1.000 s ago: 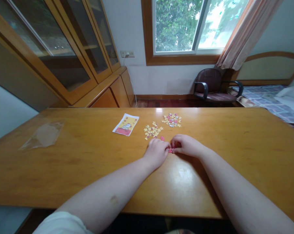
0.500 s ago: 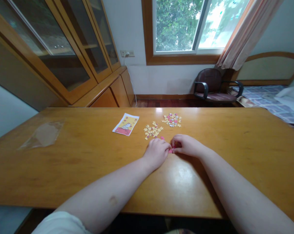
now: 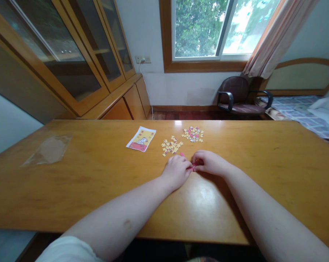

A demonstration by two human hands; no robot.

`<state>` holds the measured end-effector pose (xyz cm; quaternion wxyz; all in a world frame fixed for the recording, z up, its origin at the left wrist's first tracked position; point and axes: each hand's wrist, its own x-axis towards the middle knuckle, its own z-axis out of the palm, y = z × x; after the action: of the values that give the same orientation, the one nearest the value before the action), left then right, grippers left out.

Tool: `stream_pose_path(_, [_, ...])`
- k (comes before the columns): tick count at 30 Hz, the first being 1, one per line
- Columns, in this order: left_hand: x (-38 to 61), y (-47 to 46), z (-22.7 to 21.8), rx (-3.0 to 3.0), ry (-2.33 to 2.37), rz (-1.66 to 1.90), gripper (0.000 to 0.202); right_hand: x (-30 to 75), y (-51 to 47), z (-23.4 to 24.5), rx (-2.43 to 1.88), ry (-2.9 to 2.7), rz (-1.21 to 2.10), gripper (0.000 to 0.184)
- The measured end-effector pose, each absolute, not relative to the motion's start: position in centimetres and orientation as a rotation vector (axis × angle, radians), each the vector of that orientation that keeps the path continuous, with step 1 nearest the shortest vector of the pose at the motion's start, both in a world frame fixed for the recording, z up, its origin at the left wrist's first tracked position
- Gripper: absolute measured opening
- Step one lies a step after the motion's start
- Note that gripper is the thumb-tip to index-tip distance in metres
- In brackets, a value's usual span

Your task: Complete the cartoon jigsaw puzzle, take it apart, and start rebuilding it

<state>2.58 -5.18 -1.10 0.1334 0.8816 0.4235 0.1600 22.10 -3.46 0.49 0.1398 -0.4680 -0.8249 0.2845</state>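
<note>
My left hand and my right hand rest on the wooden table, fingertips meeting over small pink puzzle pieces. Both hands are closed in a pinch on those pieces. Just beyond my left hand lies a pile of yellow puzzle pieces. A second pile of yellow and pink pieces sits farther back. A picture card with a white animal on yellow and red lies to the left of the piles.
A clear plastic bag lies at the table's left. Behind the table stand a glass-door wooden cabinet, a dark armchair under the window, and a bed at the right.
My hands have closed slightly together over the pink pieces; otherwise nothing has visibly moved.
</note>
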Motion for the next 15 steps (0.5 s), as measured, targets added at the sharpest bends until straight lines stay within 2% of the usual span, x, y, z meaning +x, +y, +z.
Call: stream_pose_path(15, [2.67,-5.16,-1.28,2.498,1.273,0.491,0.012,22.08,-3.50,0.54,-1.361,-2.384,0.818,0.019])
